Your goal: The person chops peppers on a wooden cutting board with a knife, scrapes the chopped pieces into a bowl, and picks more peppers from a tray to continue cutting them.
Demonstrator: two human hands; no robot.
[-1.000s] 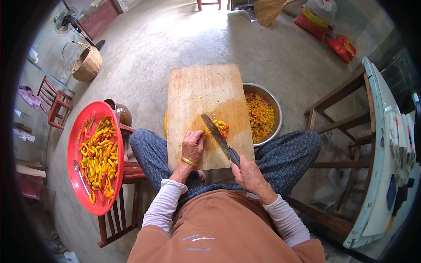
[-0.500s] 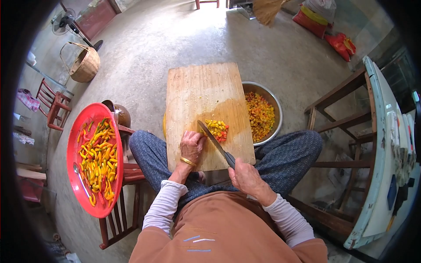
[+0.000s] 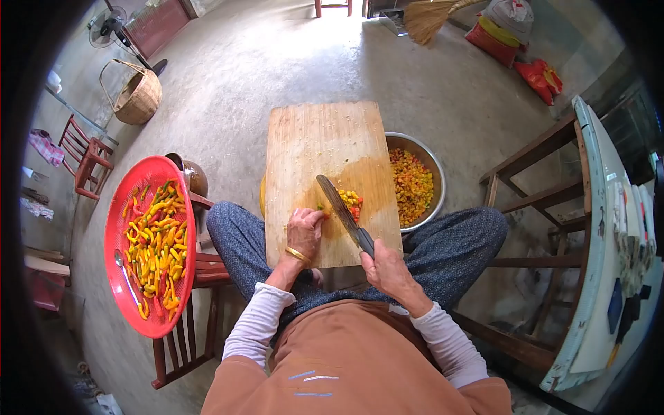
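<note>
My right hand (image 3: 387,271) is wrapped round the dark handle of a kitchen knife (image 3: 339,205). Its blade slants up and left over the wooden cutting board (image 3: 321,138), with the broad side showing. Chopped peppers (image 3: 354,205), yellow and red, lie just right of the blade and are partly covered by it. Left of the blade, my left hand (image 3: 303,234) is closed at the board with its fingertips pressed together. A bit of chili pepper (image 3: 326,215), red with some green near it, shows at those fingertips; the rest is hidden.
A metal bowl (image 3: 443,183) of chopped peppers stands beside the board on the right. At left, a red plastic tray (image 3: 119,228) holds whole chili peppers (image 3: 162,242) and a spoon (image 3: 124,275), resting on a wooden chair (image 3: 181,349). A table (image 3: 588,228) stands at far right.
The knife blade has turned flatter and now covers more of the chopped peppers. A pepper end has come into sight at my left fingertips. The whole view has shifted slightly.
</note>
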